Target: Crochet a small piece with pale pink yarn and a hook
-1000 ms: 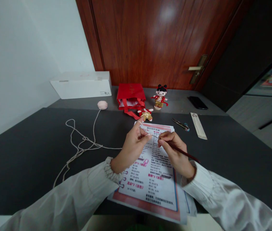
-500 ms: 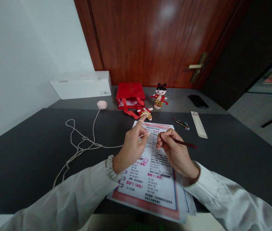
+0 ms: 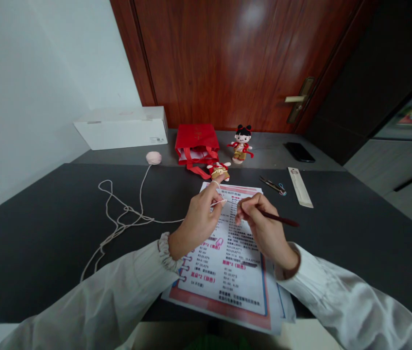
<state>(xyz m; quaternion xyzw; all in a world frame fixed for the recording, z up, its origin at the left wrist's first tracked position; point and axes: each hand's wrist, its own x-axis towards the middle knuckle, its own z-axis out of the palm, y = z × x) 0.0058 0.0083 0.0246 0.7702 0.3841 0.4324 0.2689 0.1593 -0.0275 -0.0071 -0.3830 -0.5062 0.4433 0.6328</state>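
My left hand [image 3: 199,218] is closed in a pinch on pale yarn, with its index finger stretched up and a strand looped over it. From that hand the yarn [image 3: 144,219] runs left in loose loops to a small pink ball [image 3: 154,158]. A dark-handled crochet hook [image 3: 281,218] is held in my right hand [image 3: 264,228], its thin tip pointing at the yarn by my left fingertips. Beneath both hands lie printed pattern sheets [image 3: 228,301]. Just beyond my left index finger rests a small crocheted doll body [image 3: 219,171] in red and tan.
Behind stand a red gift bag [image 3: 197,138], a finished crocheted doll [image 3: 241,145] and a long white box [image 3: 122,129]. To the right lie small scissors [image 3: 273,185], a pale narrow packet [image 3: 300,187] and a black phone [image 3: 300,152]. A wooden door [image 3: 228,63] rises behind the desk.
The hands hold nearly the same pose, with the hook still near the left fingertips. The whole view has shifted very slightly.
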